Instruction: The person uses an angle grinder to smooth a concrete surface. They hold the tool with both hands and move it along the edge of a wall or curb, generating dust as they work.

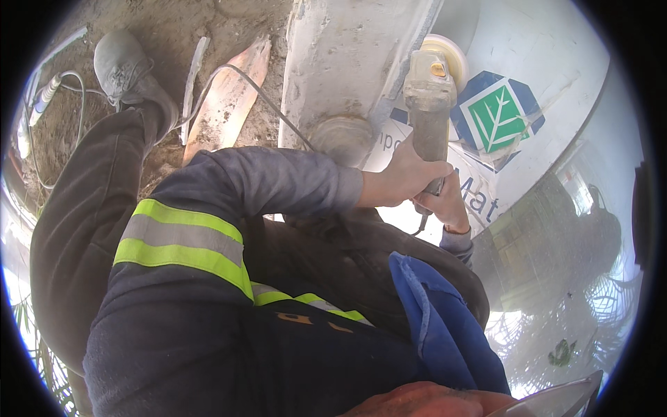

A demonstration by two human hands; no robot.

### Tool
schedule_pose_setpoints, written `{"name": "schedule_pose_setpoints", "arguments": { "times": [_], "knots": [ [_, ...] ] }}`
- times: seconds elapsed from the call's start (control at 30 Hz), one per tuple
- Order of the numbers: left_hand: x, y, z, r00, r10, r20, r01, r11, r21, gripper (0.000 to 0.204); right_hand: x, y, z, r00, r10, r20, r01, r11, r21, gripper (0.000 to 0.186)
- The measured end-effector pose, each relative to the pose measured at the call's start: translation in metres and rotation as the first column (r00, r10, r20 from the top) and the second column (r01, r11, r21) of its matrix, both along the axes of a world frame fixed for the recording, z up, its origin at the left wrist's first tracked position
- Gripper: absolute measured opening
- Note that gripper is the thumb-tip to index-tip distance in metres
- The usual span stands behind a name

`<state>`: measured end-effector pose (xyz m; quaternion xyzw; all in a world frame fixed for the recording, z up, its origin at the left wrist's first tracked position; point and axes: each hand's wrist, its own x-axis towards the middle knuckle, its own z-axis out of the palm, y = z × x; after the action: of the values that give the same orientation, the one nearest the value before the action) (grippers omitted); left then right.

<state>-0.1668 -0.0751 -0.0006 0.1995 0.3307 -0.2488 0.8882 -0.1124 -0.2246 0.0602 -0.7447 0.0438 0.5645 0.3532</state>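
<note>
An angle grinder [429, 125] with a dusty grey body lies along a line pointing away from me. Its pale round disc [448, 57] shows at the far end, beside a white curved panel [549, 76]. My left hand [404, 174] is closed around the rear part of the body. My right hand [448, 201] is wrapped around the tail end, just nearer to me and to the right. A short piece of cord [422, 224] hangs below the tail. Whether the disc touches the panel or the grey beam next to it, I cannot tell.
A dusty grey beam [347, 55] runs left of the grinder. Dirt ground [236, 21] holds a broken board [226, 104] and a thin strip [194, 80]. A cable [260, 90] crosses them; a cord connector [47, 94] lies far left. My left shoe [124, 62] stands on the dirt.
</note>
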Motion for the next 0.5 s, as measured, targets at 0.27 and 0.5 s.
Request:
{"name": "schedule_pose_setpoints", "arguments": {
  "times": [0.27, 0.5],
  "knots": [
    [0.007, 0.005, -0.007, 0.999, 0.022, -0.030, -0.023, 1.000, -0.016, 0.052, 0.013, 0.009, -0.006, 0.999, 0.007, -0.033, -0.008, 1.000, -0.015, 0.034],
    [-0.007, -0.006, 0.005, 0.996, -0.079, -0.029, 0.080, 0.996, 0.025, 0.052, -0.004, -0.005, 0.008, 1.000, 0.007, 0.004, -0.007, 1.000, -0.016, 0.036]
  ]
}}
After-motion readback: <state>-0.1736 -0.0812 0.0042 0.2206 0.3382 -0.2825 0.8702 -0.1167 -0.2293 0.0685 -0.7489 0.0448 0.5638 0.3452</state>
